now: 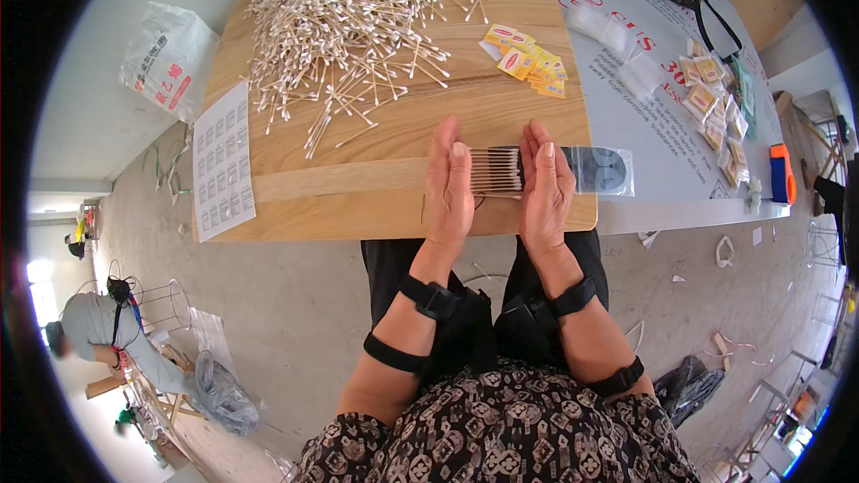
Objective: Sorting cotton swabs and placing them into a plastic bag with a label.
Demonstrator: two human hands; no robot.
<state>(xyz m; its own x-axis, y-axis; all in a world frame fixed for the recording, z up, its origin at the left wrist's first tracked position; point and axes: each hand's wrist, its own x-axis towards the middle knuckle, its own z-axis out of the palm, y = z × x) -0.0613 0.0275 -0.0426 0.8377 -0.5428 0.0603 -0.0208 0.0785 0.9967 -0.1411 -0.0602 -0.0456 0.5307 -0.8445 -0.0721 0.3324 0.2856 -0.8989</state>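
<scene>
A neat row of cotton swabs (497, 170) lies flat between my two palms on the wooden board (358, 188). My left hand (447, 188) presses its left ends, and my right hand (546, 188) presses its right ends, fingers straight and together. Under my right hand sits a small clear plastic bag (604, 170). A big loose heap of cotton swabs (358, 9) covers the far part of the board. Several small yellow and red labels (528, 58) lie to the right of the heap.
A white sheet of stickers (222, 161) hangs over the board's left edge. On the grey table (662, 139) are clear bags (617, 40), filled packets (716, 107) and an orange and blue tool (782, 174). A white plastic bag (165, 58) lies far left. A person (98, 326) crouches on the floor at lower left.
</scene>
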